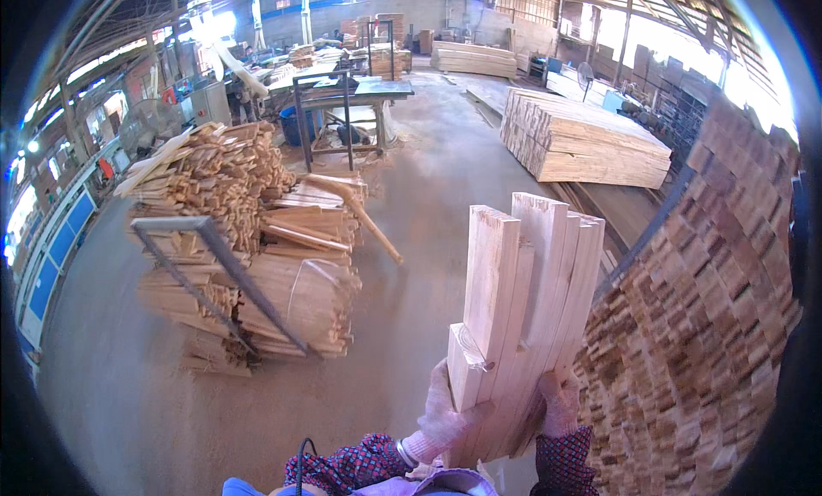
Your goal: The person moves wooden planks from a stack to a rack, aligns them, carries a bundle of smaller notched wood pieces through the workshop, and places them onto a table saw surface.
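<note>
Upright in front of me is a bundle of pale wooden boards, their top ends at uneven heights. My left hand, in a light knitted glove, grips the bundle's left side near the bottom. On the right side, my right hand, gloved too, presses against the boards, so the bundle is clamped between both hands. A shorter board with a rough, knotted end sits at the bundle's left edge. Some of the fingers are hidden by the wood.
A tall stack of short wood pieces rises close on my right. To the left, thin wood strips are heaped by a metal frame. Farther off are a squared board stack, a worktable and a blue bin.
</note>
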The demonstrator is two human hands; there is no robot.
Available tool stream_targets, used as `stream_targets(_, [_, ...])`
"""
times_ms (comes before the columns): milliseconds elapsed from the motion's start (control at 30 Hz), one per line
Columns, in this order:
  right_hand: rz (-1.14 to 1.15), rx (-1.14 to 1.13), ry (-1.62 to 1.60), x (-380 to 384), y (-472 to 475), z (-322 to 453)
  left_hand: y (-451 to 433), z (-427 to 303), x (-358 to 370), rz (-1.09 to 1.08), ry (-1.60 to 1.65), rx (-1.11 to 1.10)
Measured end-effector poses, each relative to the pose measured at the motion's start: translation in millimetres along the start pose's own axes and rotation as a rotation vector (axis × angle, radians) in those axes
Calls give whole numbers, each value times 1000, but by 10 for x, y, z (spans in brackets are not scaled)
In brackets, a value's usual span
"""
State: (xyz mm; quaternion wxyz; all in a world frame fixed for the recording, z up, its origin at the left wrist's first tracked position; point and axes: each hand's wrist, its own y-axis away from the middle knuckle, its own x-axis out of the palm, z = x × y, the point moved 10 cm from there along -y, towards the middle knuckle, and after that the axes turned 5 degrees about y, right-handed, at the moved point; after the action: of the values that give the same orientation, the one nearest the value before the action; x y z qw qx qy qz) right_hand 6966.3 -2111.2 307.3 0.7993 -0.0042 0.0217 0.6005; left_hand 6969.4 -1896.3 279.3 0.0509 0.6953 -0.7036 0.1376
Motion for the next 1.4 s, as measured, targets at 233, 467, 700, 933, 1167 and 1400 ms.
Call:
stream_targets(233, [173,-18,4,689,-2517,-108,-2274,275,68,-24,99,-2])
stream_targets(467, [348,46,-43,1525,-4889,-359,-4385,571,-131,-220,133,31])
stream_targets(700, [339,10,42,1959,-7277,-338,-6767,1151,-1,-215,237,32])
stream_targets(933, [162,53,56,1933,-9288,-70,-9052,1487,460,-107,217,37])
stream_targets(1167, [163,19,21,2445,-11547,-131,-11321,1905,506,-46,208,3])
stream_targets(1400, [341,98,129,3594,-13934,-198,-13453,2254,73,-306,268,108])
